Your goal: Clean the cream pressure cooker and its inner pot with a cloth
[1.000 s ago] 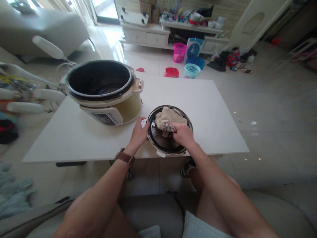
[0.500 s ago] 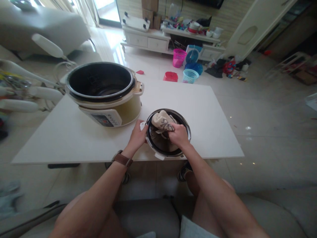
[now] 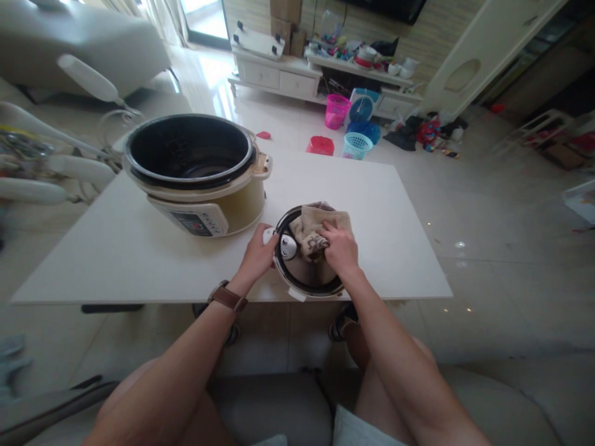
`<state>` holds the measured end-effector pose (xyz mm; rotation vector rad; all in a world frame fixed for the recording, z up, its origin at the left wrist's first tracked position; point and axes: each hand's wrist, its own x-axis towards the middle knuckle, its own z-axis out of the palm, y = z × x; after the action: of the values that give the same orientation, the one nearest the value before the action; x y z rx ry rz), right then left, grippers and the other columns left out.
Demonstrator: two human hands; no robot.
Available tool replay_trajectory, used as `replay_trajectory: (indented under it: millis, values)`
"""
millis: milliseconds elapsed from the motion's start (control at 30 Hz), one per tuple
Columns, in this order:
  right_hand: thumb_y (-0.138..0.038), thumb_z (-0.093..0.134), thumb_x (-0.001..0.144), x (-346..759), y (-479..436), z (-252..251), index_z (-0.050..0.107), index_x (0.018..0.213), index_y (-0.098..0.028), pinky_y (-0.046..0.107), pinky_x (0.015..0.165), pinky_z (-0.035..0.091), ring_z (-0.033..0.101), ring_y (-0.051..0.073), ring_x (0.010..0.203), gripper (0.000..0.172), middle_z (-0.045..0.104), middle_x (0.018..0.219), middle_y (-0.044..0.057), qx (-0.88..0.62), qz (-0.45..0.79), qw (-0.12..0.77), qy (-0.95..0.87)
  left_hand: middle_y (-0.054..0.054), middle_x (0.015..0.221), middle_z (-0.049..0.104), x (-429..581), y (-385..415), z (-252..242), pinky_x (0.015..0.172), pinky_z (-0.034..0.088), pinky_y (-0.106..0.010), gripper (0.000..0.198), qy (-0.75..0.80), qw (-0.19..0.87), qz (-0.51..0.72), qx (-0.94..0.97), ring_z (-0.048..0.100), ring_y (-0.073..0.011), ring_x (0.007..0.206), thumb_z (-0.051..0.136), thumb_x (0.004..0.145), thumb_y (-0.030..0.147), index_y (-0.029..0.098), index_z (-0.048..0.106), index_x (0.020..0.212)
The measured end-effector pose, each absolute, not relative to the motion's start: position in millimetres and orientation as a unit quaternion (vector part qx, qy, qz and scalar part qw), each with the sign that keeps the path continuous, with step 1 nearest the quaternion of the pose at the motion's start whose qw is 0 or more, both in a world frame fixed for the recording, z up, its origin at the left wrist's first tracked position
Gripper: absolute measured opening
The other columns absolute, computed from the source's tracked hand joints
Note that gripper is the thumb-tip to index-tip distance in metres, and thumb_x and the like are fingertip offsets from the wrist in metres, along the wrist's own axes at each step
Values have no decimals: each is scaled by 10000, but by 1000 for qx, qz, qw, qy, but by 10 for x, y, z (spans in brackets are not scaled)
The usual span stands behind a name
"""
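My left hand (image 3: 259, 253) grips the left edge of a round pressure cooker lid (image 3: 309, 275), its dark inner side turned up at the table's front edge. A brown-strapped watch (image 3: 227, 296) is on that wrist. Bunched in my right hand (image 3: 341, 251) is a beige patterned cloth (image 3: 320, 226), pressed on the lid's inner face. A silver oval fitting (image 3: 287, 247) shows at the lid's left side. Left of the lid stands the open electric pressure cooker (image 3: 242, 207), with a dark inner pot (image 3: 186, 152) inside.
Everything stands on a white table (image 3: 372, 204). At its left are white-handled utensils (image 3: 88, 77). Beyond, on the tiled floor, are a pink basket (image 3: 337, 111), a light-blue basket (image 3: 357, 145) and a red stool (image 3: 320, 145). A white cabinet (image 3: 297, 83) lines the wall.
My right hand and the cloth have moved to the right across the lid, uncovering the silver fitting. The cloth has spread out more. My left hand keeps its hold.
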<state>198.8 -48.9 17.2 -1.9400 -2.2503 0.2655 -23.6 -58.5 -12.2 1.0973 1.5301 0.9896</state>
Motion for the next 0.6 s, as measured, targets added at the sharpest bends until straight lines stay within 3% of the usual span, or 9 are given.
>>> replay_trajectory:
  millis: [133,200,267,367,467,533,600]
  values:
    - [-138,556,852,2066,-555,262,810,1192,-311,432,1039,519,701,321,1243,458,796,1246,94,-703,100,-9,-704,-24,912,660,-207,-586,-89,485,535,-263,246,630,493,406,441,657,-182,664,606,918,366,245,564,1128]
    - [-168,568,839,2073,-593,320,830,1093,-272,409,918,545,755,333,1072,379,816,1087,138,-705,107,-44,-700,-26,906,663,-190,-582,-80,502,541,-271,245,630,495,408,437,654,-182,661,609,923,365,245,562,1132]
    - [-172,579,807,2085,-604,345,833,982,-224,383,880,538,757,327,1016,312,815,1026,151,-686,138,-38,-713,-25,898,665,-178,-579,-75,514,543,-277,243,631,493,411,436,651,-183,657,609,929,361,245,563,1137]
    - [-186,634,710,2141,-569,308,796,824,-177,325,806,535,741,288,933,198,810,925,102,-641,311,31,-701,-21,877,659,-175,-576,-77,509,530,-277,248,635,483,408,443,639,-182,628,602,937,357,244,566,1156]
    - [-219,687,597,2226,-501,234,761,765,-163,289,718,530,704,237,800,192,777,800,25,-596,512,123,-606,-22,893,659,-189,-567,-102,508,520,-262,238,639,464,409,458,639,-179,644,602,937,360,240,576,1142]
    - [-250,697,566,2286,-458,204,751,755,-162,296,705,529,678,220,747,216,758,760,8,-596,546,213,-548,-24,906,661,-198,-559,-128,509,520,-254,230,638,461,410,461,648,-181,672,601,937,363,239,575,1129]
    - [-288,698,581,2344,-435,207,743,747,-164,308,713,523,664,218,739,212,750,752,16,-622,482,327,-523,-24,899,658,-200,-553,-149,503,522,-257,236,639,469,409,452,655,-187,674,598,939,368,239,567,1134]
